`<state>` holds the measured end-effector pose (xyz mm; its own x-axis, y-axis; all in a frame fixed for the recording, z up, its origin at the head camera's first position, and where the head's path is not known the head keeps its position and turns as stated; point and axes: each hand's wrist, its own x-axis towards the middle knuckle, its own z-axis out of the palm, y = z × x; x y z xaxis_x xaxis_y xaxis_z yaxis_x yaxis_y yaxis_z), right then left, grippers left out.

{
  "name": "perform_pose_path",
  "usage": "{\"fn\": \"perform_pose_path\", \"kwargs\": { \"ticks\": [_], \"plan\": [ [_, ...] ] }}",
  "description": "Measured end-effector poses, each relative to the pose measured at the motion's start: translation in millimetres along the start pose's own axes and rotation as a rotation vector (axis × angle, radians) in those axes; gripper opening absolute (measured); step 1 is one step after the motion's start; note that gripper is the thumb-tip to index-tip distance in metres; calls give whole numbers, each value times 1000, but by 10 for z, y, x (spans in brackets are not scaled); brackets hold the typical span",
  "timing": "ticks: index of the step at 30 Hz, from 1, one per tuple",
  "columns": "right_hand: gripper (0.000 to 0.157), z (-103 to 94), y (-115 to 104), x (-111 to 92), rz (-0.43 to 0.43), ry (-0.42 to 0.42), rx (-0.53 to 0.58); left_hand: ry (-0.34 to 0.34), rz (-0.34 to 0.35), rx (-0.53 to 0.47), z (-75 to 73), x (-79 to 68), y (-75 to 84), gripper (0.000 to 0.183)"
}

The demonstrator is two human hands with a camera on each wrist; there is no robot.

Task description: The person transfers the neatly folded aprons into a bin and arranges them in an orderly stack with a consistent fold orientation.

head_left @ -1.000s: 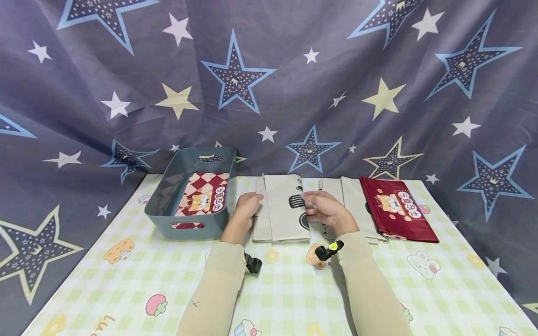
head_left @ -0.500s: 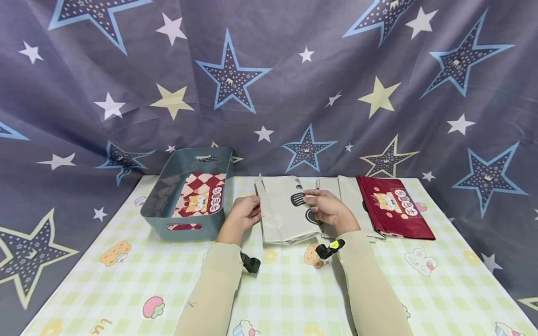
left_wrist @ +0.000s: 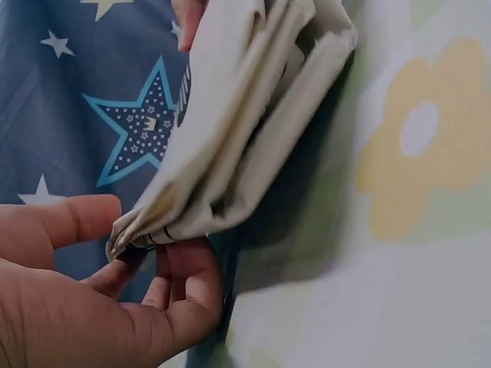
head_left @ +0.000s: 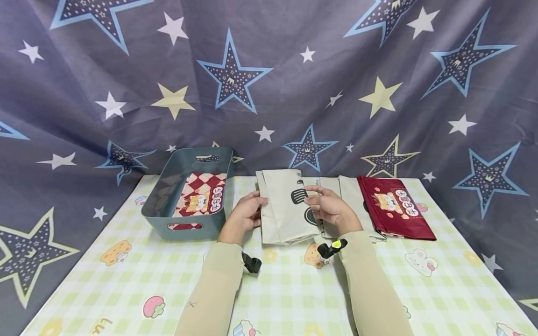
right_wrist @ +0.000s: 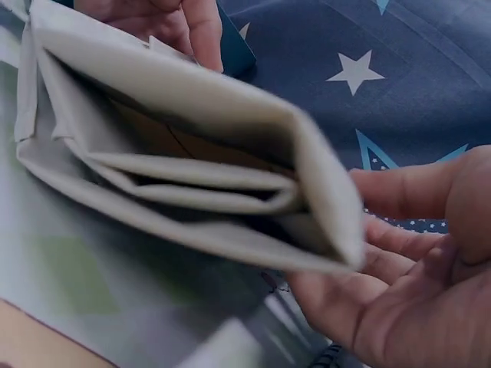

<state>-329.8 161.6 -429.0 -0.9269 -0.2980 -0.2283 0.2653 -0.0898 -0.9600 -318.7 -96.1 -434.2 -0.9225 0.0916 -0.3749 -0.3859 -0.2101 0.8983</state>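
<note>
A folded cream cloth [head_left: 287, 205], printed with a black spatula and other kitchen utensils, is held between both hands near the table's middle. My left hand [head_left: 247, 212] pinches its left edge, thumb on top and fingers beneath, as the left wrist view shows on the cloth [left_wrist: 230, 130]. At the opposite edge my right hand [head_left: 332, 207] grips it between thumb and fingers. Seen from the right wrist, the folded cloth [right_wrist: 192, 169] gapes into several loose layers at its near end. It is tilted, with its underside lifted from the tabletop.
A blue-grey plastic basket [head_left: 189, 227] stands at the left, with a folded red-and-cream checked cloth [head_left: 201, 193] inside. To the right lie another folded cream cloth [head_left: 353, 186] and a folded dark red cloth [head_left: 397, 205] with a cartoon bear. A starry curtain [head_left: 269, 93] hangs behind the table.
The cream cloth has come up from lying flat on the table and turned slightly, its layers spreading at the near edge. Both hands have risen slightly with it.
</note>
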Motion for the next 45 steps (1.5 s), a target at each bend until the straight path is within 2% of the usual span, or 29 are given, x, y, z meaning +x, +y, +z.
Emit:
{"fn": "perform_pose_path", "kwargs": {
  "ticks": [5, 10, 17, 30, 33, 38, 45],
  "plan": [
    [56, -1, -30, -15, -6, 9, 3, 2, 26, -24, 17, -17, 13, 69],
    [60, 10, -63, -43, -5, 22, -13, 20, 60, 4, 44, -38, -3, 79],
    [63, 22, -118, -60, -16, 68, -36, 36, 82, 8, 80, -39, -7, 81],
    [63, 102, -179, -84, -59, 101, -15, 66, 127, 27, 106, -99, 68, 85],
    [63, 103, -197, -81, -67, 112, 1, 60, 133, 18, 128, -119, 125, 84],
    [63, 118, -272, -59, -66, 123, 14, 57, 159, 37, 163, -185, 315, 81],
    [63, 266, -531, -28, -73, 100, -16, 96, 185, 98, 136, -285, 607, 81]
  ]
}}
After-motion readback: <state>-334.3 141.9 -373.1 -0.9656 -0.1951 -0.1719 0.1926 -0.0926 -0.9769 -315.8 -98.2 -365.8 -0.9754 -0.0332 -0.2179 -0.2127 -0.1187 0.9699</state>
